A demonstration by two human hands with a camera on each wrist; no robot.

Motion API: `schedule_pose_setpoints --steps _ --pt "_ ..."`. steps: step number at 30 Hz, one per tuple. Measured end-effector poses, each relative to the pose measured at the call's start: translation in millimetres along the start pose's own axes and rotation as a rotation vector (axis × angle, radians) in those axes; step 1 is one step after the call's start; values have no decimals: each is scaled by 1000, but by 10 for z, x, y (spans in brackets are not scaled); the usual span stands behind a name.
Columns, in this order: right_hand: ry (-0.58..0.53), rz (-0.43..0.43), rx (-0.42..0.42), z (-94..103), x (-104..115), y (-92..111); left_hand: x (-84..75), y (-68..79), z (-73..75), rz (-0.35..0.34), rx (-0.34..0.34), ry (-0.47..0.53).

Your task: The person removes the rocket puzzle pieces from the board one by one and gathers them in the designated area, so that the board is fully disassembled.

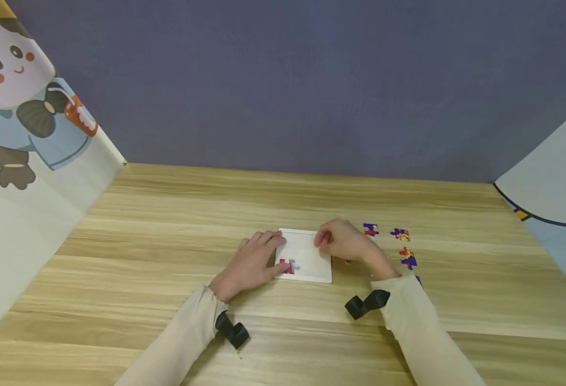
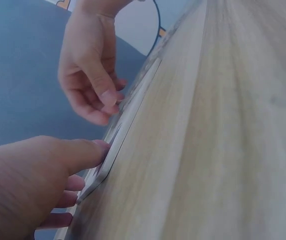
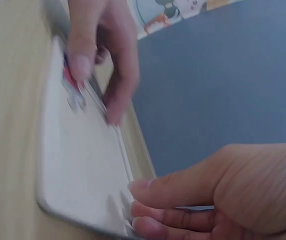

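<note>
A white puzzle board [image 1: 307,271] with a raised rim lies flat on the table. One red, purple and pale puzzle piece [image 1: 289,266] sits in its near-left corner. My left hand [image 1: 256,260] rests along the board's left side, thumb over that piece and fingers loosely spread at the far-left corner. Over the far-right corner, my right hand [image 1: 343,239] has its fingers curled and thumb close to the fingertips. From the right wrist view, those fingertips [image 3: 142,226] are right at the board's edge; I cannot tell whether they hold anything.
Right of the board lie several loose puzzle pieces, among them a purple and red one [image 1: 370,229], a yellow and purple one [image 1: 401,234] and another [image 1: 408,259]. My right forearm hides part of this group. A dark partition [image 1: 302,91] borders the wooden table [image 1: 167,214] at the back.
</note>
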State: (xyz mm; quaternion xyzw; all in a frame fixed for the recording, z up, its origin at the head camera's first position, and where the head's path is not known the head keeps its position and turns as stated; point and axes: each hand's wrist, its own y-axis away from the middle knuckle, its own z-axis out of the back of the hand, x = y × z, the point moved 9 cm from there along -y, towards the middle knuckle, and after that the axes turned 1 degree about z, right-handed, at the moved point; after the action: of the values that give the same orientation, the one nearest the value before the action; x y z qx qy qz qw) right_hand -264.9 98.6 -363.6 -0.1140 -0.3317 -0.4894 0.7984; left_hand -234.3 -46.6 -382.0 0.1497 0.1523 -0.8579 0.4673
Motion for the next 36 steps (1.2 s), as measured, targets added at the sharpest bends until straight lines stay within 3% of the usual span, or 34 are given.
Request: schedule_pose_setpoints --steps 9,23,36 --pt "-28 71 23 -226 262 -36 9 9 -3 -4 -23 42" --pt "59 150 55 -445 473 -46 10 7 3 -7 -45 12" --pt "100 78 23 -447 467 -58 16 -6 6 0 -45 11"
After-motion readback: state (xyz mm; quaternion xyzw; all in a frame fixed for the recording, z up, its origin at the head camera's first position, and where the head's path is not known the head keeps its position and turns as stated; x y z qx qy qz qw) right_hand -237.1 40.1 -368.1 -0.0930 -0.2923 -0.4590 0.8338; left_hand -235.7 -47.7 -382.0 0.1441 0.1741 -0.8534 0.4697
